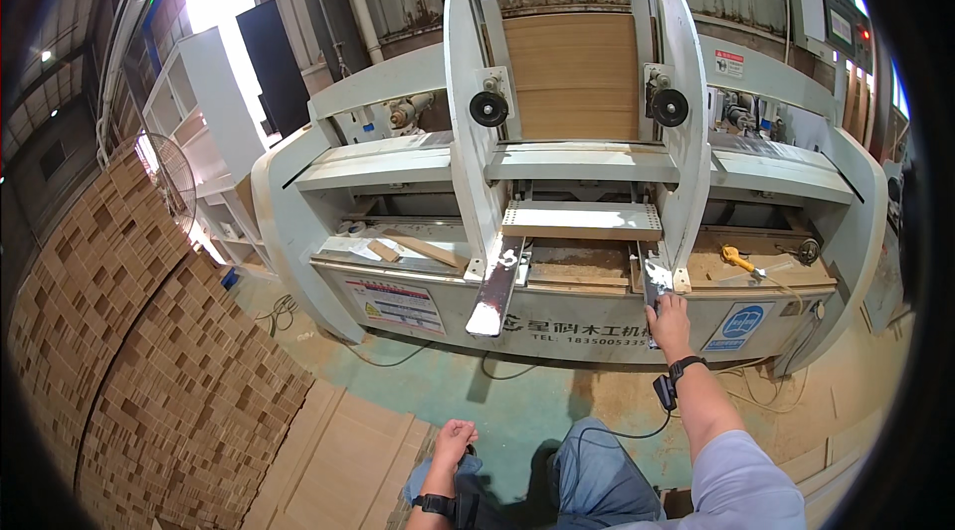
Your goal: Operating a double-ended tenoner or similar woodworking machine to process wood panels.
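Observation:
My right hand (669,317) reaches forward, its fingers bent over the near end of the right support arm (658,277) of a large pale woodworking machine (587,167). Low in front of me, close to my left knee, my left hand (455,441) is loosely closed, and nothing shows in it. The left support arm (496,291) sticks out toward me with a worn, shiny tip. Between the two upright plates lies a white-topped board (582,220) with a brown front edge. Behind it a tall wood-grain panel (571,73) stands upright.
Stacked brown boards (149,331) fill the left side, beside a caged fan (167,182). Wood strips (423,250) lie on the machine's left shelf; a yellow air gun (738,260) lies on the right one. Cables (766,381) run over the green floor. A control box (841,28) hangs far right.

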Available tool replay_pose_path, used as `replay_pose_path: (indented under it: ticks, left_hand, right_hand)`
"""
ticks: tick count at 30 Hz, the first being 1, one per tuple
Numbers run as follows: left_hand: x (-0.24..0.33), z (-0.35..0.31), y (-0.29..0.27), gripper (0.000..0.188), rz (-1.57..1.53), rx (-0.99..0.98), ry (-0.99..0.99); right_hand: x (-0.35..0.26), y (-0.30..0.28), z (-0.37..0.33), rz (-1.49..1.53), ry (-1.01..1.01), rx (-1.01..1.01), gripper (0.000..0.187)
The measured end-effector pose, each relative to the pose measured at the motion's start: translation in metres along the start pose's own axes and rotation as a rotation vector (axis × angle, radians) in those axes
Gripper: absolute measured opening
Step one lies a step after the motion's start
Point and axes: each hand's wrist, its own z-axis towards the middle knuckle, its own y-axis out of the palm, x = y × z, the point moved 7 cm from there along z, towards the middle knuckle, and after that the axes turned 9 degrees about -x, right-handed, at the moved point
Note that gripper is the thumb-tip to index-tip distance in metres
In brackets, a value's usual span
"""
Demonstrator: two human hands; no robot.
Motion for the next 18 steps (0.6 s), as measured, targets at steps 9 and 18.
replay_pose_path:
  ticks: [9, 18]
  left_hand:
    - [-0.0054, -0.0003, -0.001, 0.018, 0.025, -0.007, -0.013]
    - [-0.0006, -0.0033, 0.0029, 0.018, 0.032, -0.005, -0.023]
  right_hand:
    - [0.0001, -0.0008, -0.0023, -0.001, 0.017, -0.01, 0.027]
    - [0.0, -0.0017, -0.0026, -0.007, -0.007, 0.009, 0.027]
